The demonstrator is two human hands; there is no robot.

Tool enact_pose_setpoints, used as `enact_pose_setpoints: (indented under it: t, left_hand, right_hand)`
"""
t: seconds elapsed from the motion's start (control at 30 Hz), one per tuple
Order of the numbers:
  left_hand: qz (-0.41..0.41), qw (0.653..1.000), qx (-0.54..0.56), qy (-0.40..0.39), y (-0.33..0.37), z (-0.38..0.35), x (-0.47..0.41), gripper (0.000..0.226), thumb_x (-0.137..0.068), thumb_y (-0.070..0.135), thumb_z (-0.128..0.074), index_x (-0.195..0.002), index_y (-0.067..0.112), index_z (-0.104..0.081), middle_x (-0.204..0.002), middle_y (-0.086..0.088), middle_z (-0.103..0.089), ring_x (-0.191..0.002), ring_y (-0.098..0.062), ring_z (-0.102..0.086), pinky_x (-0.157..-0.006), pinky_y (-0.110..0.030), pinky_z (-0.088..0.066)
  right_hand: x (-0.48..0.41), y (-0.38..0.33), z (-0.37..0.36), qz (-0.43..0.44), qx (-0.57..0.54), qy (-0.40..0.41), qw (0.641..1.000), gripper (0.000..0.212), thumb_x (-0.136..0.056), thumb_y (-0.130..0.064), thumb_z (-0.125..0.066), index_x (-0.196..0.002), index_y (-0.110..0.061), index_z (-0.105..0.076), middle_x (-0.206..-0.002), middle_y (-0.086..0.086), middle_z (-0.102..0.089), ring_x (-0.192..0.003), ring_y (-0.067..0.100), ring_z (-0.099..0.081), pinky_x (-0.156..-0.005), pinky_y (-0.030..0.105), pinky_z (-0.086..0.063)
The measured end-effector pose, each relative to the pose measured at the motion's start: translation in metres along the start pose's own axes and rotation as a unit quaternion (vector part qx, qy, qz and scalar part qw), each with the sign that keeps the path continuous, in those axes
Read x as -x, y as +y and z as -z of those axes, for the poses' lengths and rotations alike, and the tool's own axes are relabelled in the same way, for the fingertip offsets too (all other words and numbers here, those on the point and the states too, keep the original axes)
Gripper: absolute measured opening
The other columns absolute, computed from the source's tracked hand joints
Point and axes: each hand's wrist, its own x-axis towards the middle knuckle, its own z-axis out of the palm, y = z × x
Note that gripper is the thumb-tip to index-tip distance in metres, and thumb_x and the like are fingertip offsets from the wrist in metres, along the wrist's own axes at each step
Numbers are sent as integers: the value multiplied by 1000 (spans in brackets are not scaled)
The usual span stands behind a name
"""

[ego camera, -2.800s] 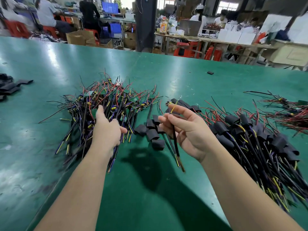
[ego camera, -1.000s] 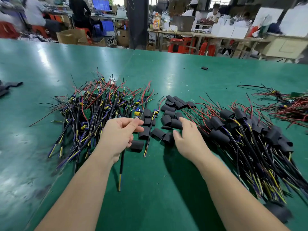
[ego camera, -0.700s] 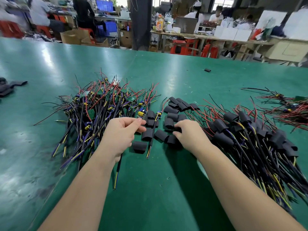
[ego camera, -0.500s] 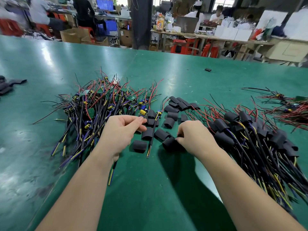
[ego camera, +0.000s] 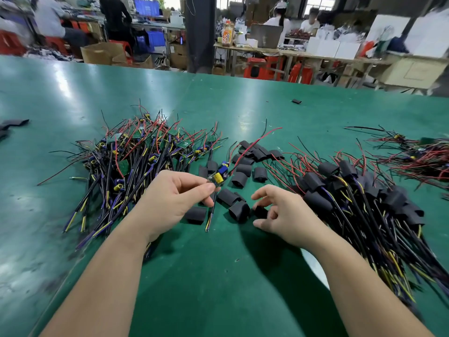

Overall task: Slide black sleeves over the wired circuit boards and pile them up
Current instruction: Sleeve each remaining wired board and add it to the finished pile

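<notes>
Above the green worktop (ego camera: 218, 283) the left hand (ego camera: 170, 203) pinches a wired circuit board (ego camera: 218, 176); the right hand (ego camera: 285, 216) curls round a black sleeve (ego camera: 261, 212). Its loose red wire (ego camera: 255, 139) could catch on the sleeve mouth and bend.

The left hand (ego camera: 170, 203) is covering one end of the board (ego camera: 219, 176); the right hand (ego camera: 286, 215) is partly covering a sleeve (ego camera: 260, 211); the sleeved pile (ego camera: 379, 207) is running off the right edge.
</notes>
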Motion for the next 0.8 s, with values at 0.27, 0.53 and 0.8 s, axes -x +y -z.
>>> enact_pose_setpoints:
  t: [0.27, 0.53, 0.8]
  left_hand:
    - [65, 991, 53, -101, 2, 19, 5, 27, -67, 39, -76, -79, 15, -77, -59, -5, -65, -40, -9, -23, -41, -16, -16]
    - [69, 969, 41, -233, 1, 32, 9, 16, -76, 31, -70, -69, 17, -77, -48, 0, -56, -41, -6, -27, -41, -14, -22]
    - [60, 965, 44, -253, -3, 33, 9, 51, -59, 58, -80, -80, 12, -78, -48, -3, -56, -42, -7, -31, -41, -13, -24]
  right_hand:
    - [5, 8, 13, 23, -251, 126, 959, 38, -64, -9, -83, -94, -24, -66, -87, -6, -76, -82, 8, -69, -78, 19, -52]
    - [7, -7, 36, 1, -787, 150, 599, 44, -51, -29, -85, -86, -6, -70, -89, 5, -73, -88, 13, -71, -74, 18, -56]
    - [10, -26, 28, -24, -832, 105, 544, 34, -49, -35, -76, -69, -6, -74, -78, 1, -71, -72, 12, -71, -62, 20, -57]
